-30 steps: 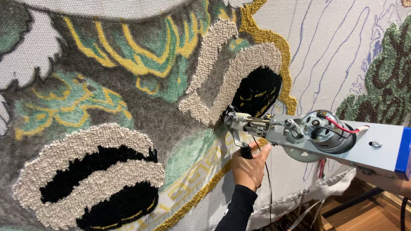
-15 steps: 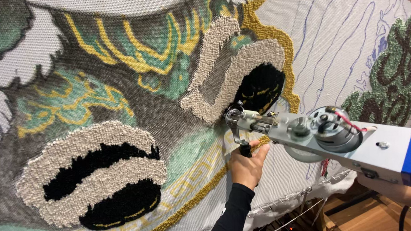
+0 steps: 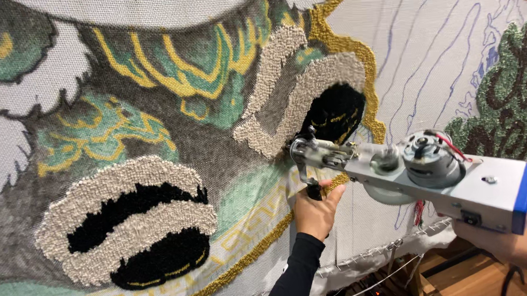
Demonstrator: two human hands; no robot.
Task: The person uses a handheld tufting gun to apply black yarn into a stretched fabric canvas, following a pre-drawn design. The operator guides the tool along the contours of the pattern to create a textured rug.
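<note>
- My left hand [image 3: 315, 209] is clenched around the black front handle [image 3: 314, 192] of the grey metal tufting gun with its blue end cap [image 3: 430, 173], low and right of centre.
- My right hand [image 3: 507, 243] grips the gun's rear from underneath at the far right edge, closed on its grip as far as I can see.
- The gun's tip sits against the stretched tufting cloth [image 3: 437, 51], just beside the black pile patch with a beige looped border [image 3: 327, 112].
- I judge the gun rigid and fairly heavy with its exposed motor [image 3: 427, 155]; two handles are the safe holds.
- The cloth looks soft and yielding.
- Open untufted cloth lies to the right; the frame's lower edge is near below.
</note>
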